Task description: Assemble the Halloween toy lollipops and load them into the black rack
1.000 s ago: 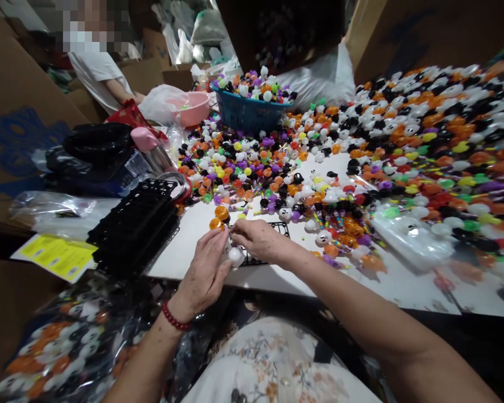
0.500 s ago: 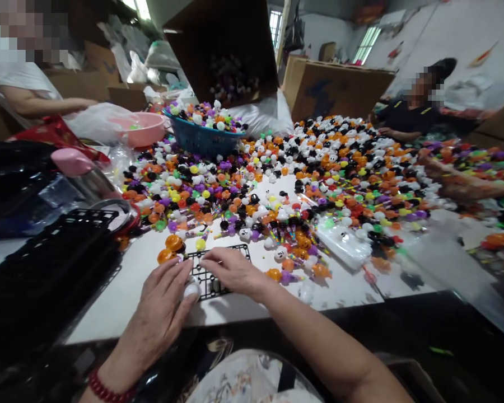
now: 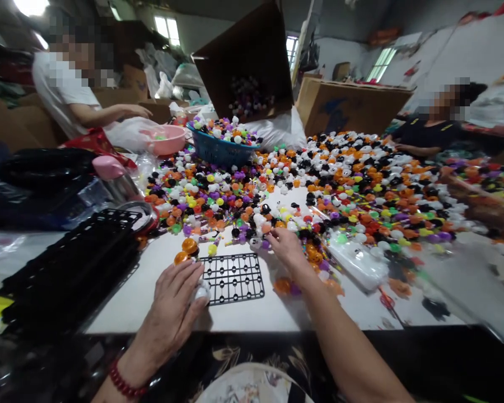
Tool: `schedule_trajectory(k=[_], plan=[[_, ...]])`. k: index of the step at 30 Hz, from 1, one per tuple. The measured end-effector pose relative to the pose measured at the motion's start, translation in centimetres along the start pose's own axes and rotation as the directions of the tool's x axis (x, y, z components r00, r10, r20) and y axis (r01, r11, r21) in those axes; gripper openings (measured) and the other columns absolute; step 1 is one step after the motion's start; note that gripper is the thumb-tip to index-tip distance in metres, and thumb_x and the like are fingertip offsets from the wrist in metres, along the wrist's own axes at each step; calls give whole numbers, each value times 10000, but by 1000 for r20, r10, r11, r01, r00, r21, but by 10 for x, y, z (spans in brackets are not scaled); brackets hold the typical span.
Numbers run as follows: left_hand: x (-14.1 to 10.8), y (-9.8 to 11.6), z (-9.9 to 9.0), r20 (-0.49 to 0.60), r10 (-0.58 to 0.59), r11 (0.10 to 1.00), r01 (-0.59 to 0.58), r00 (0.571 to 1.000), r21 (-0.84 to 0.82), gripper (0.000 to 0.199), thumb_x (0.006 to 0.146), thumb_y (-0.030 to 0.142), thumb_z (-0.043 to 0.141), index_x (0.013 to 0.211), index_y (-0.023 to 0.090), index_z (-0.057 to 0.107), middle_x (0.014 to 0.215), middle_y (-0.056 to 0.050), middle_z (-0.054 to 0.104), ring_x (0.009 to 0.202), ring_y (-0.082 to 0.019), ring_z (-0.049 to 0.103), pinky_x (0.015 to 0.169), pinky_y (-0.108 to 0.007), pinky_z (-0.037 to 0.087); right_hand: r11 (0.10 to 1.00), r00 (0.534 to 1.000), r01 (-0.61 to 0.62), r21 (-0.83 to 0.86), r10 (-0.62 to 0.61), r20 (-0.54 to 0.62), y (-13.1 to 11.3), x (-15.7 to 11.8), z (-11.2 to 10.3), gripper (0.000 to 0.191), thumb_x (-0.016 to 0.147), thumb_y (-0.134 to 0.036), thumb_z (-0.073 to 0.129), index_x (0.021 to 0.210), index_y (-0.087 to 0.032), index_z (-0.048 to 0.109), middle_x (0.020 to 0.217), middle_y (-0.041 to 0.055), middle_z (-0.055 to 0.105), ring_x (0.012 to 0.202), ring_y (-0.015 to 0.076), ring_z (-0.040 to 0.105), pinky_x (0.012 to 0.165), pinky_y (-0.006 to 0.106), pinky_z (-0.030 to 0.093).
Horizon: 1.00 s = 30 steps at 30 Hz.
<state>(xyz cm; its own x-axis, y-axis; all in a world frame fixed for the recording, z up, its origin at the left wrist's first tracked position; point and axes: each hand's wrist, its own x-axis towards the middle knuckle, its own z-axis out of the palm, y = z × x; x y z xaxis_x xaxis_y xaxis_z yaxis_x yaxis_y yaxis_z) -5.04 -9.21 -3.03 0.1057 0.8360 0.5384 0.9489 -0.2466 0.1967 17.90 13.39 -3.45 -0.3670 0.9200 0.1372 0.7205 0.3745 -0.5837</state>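
Observation:
A black plastic grid tray [image 3: 234, 282] lies flat on the white tabletop, its open cells bare across the middle and right. My left hand [image 3: 172, 305] curls over the tray's left end, steadying it. White round pieces [image 3: 202, 291] show between its thumb and fingers; how they sit in the grid is hidden. My right hand [image 3: 289, 253] is beyond the tray's upper right corner, at the near edge of the toy pile. Its fingertips are pinched beside a white ghost-faced topper [image 3: 256, 243]; what they grip is hidden. Two orange pumpkin toppers [image 3: 189, 246] lie past my left fingertips.
Stacked black grid trays [image 3: 79, 263] stand at the left. A large heap of colourful toppers [image 3: 344, 168] spreads behind, with a blue basket [image 3: 222, 152] and pink basin [image 3: 170, 140]. Clear plastic bags [image 3: 357, 263] and red-handled scissors [image 3: 387, 301] lie right. Two co-workers sit across.
My right hand has left the grid tray and moved forward and right to the toy pile. My left hand keeps its place on the tray's left end. The camera view has shifted.

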Motion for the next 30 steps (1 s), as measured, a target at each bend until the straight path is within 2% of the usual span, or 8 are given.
schedule_trajectory(k=[2, 5, 8, 11, 14, 18, 24, 30], plan=[[0, 1, -2, 9, -18, 1000, 18, 1000, -9, 507, 952, 279, 469, 1445, 196, 387, 1396, -118, 526, 1342, -279, 410, 1149, -507, 295, 972, 997, 3, 235, -21, 75, -8, -9, 7, 240, 888, -339, 523, 888, -168, 691, 764, 25, 645, 706, 173, 569, 656, 268, 421], [-1, 1, -4, 6, -38, 999, 38, 999, -18, 495, 958, 264, 449, 1444, 195, 389, 1389, -117, 530, 1343, -275, 408, 1152, -506, 297, 904, 977, -28, 427, -66, 202, -25, -26, 17, 266, 871, -383, 506, 901, -197, 694, 705, -18, 620, 579, 133, 508, 563, 244, 388], [-2, 2, -5, 3, -62, 997, 62, 998, -37, 494, 961, 246, 430, 1451, 203, 384, 1387, -115, 531, 1344, -272, 407, 1150, -508, 307, 771, 932, -161, 616, -86, 351, -44, -38, 28, 276, 846, -429, 517, 891, -199, 662, 754, -15, 630, 524, 106, 469, 502, 232, 347], [-3, 3, -5, 9, -79, 995, 79, 997, -61, 496, 965, 237, 409, 1458, 200, 378, 1394, -117, 524, 1352, -272, 396, 1152, -513, 307, 644, 885, -287, 709, -106, 454, -54, -46, 43, 322, 825, -481, 554, 924, -185, 632, 841, 13, 659, 527, 93, 455, 495, 226, 338], [-3, 3, -6, 20, -98, 992, 99, 995, -73, 489, 971, 242, 397, 1457, 188, 383, 1399, -121, 519, 1359, -269, 388, 1160, -516, 299, 590, 861, -315, 744, -154, 486, -56, -51, 63, 370, 786, -511, 639, 890, -156, 619, 788, 4, 637, 557, 86, 433, 534, 227, 346], [-3, 4, -8, 28, -110, 990, 112, 994, -81, 475, 982, 256, 377, 1449, 174, 390, 1399, -129, 519, 1364, -269, 388, 1164, -526, 294, 591, 878, -290, 752, -149, 455, -55, -56, 83, 406, 663, -461, 774, 881, -155, 620, 742, -26, 608, 658, 116, 500, 628, 244, 406], [-2, 3, -8, 38, -114, 985, 118, 993, -122, 474, 997, 297, 345, 1455, 182, 386, 1425, -135, 491, 1379, -276, 372, 1149, -528, 334, 672, 907, -268, 690, -67, 417, -64, -53, 90, 287, 682, -371, 730, 871, -159, 686, 787, 5, 658, 760, 162, 583, 765, 296, 452], [-2, 1, -7, 65, -131, 979, 140, 989, -147, 485, 1006, 325, 316, 1462, 175, 378, 1428, -141, 484, 1382, -277, 369, 1157, -528, 334, 737, 861, -134, 662, -245, 446, -74, -53, 96, 130, 735, -269, 655, 817, -174, 624, 730, -22, 613, 704, 146, 551, 704, 267, 444]])
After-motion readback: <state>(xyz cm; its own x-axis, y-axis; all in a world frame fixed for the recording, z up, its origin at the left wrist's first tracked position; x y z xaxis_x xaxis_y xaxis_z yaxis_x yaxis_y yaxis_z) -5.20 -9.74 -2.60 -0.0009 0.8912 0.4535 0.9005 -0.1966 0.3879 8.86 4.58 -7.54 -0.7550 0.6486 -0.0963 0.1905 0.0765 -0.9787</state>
